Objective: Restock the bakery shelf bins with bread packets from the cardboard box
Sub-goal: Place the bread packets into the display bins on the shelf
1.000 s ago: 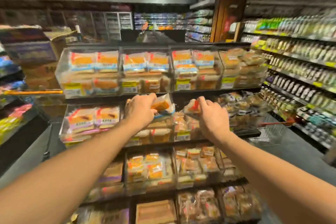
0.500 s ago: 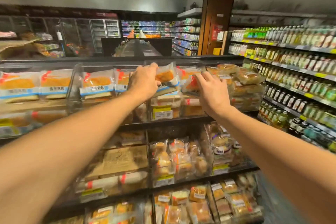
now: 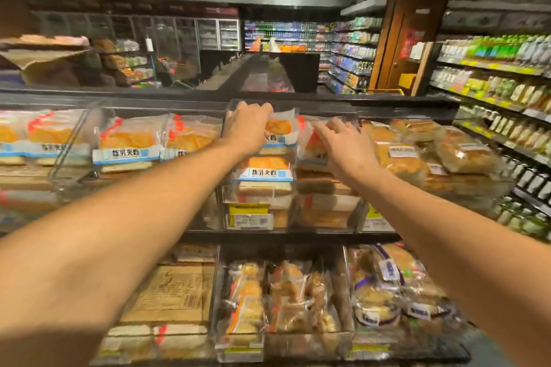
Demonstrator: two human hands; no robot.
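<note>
Bread packet (image 3: 278, 128) gripped by left hand (image 3: 246, 128); right hand (image 3: 347, 147) pinches second packet (image 3: 313, 144).

"炼乳夹心" on bread packet (image 3: 126, 143)

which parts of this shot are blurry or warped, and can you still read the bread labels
Head view: edges smear and bend, the forearms balloon near the lens. The labelled packet reads sharply; the packet under the left hand is softer, and the one at the right hand is blurred.
</note>
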